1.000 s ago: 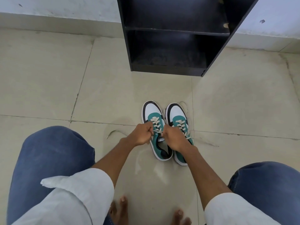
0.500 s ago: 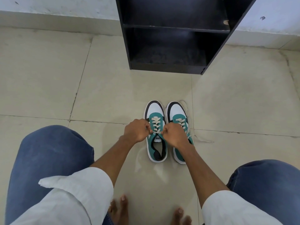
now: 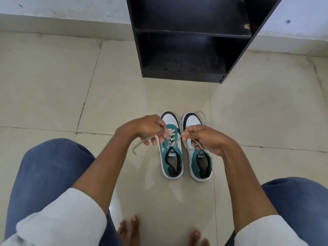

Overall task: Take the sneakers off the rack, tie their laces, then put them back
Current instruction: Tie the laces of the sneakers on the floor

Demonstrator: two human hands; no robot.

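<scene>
Two teal, white and black sneakers stand side by side on the tiled floor, toes pointing away from me: the left sneaker [image 3: 171, 157] and the right sneaker [image 3: 198, 160]. My left hand [image 3: 147, 127] pinches one cream lace end [image 3: 140, 143] of the left sneaker, pulled out to the left. My right hand [image 3: 204, 137] grips the other lace end, pulled to the right, and hovers over the right sneaker's front. The laces cross above the left sneaker's tongue.
A black shoe rack [image 3: 191, 38] with bare shelves stands against the wall just beyond the sneakers. A loose lace [image 3: 201, 115] of the right sneaker trails by its toe. My knees in blue jeans [image 3: 49, 167] flank the scene, bare toes [image 3: 131, 228] below.
My hands have drawn apart, pulling the left sneaker's lace ends out sideways; before they were close together over its laces.
</scene>
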